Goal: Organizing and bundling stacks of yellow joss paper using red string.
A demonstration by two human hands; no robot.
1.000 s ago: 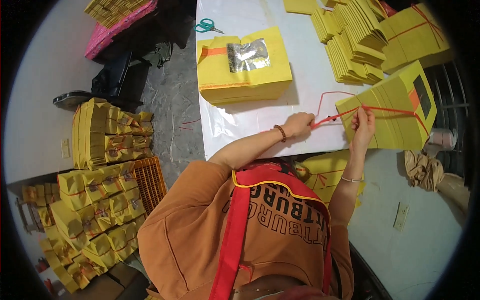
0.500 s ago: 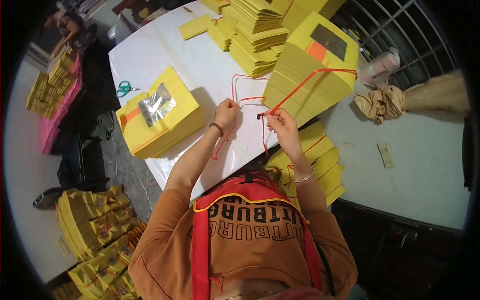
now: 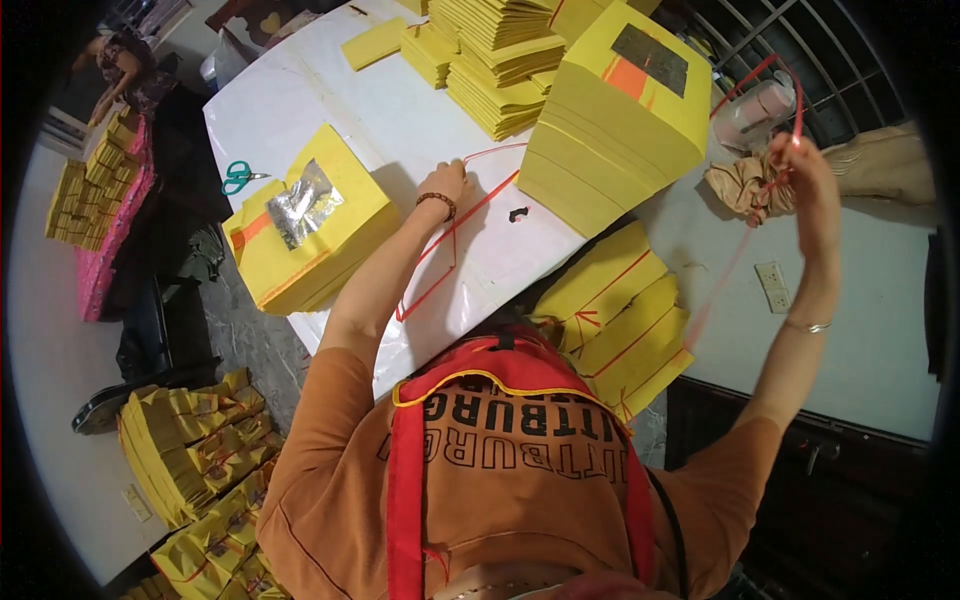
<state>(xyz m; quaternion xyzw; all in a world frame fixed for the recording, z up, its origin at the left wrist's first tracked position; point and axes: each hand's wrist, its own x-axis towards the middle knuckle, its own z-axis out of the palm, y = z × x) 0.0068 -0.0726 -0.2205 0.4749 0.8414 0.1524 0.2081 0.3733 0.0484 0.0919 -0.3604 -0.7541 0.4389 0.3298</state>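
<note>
My left hand (image 3: 447, 187) is closed over the white tabletop with a red plastic string (image 3: 478, 208) at its fingers. The string runs from under the big yellow paper stack (image 3: 600, 135) and trails in bends toward the table's near edge. That stack has a dark window patch and an orange strip on top. My right hand (image 3: 806, 190) is raised to the right of the stack, closed on another length of the string, which loops above it and hangs down blurred. Between my hands lies a small black piece (image 3: 518, 214). A second yellow stack (image 3: 325, 235), with a shiny silver patch, sits left of my left hand.
Green-handled scissors (image 3: 238, 178) lie at the table's left. Folded yellow bundles (image 3: 490, 75) are piled at the back. Tied yellow bundles (image 3: 620, 310) sit below the near edge. A window grille (image 3: 800, 50) and a wrapped brown cloth (image 3: 745, 188) are at right. Another person (image 3: 130, 70) is far left.
My right hand has swung from the table far up to the right, drawing the string with it. My left hand has shifted slightly left and up. The black piece stays on the table.
</note>
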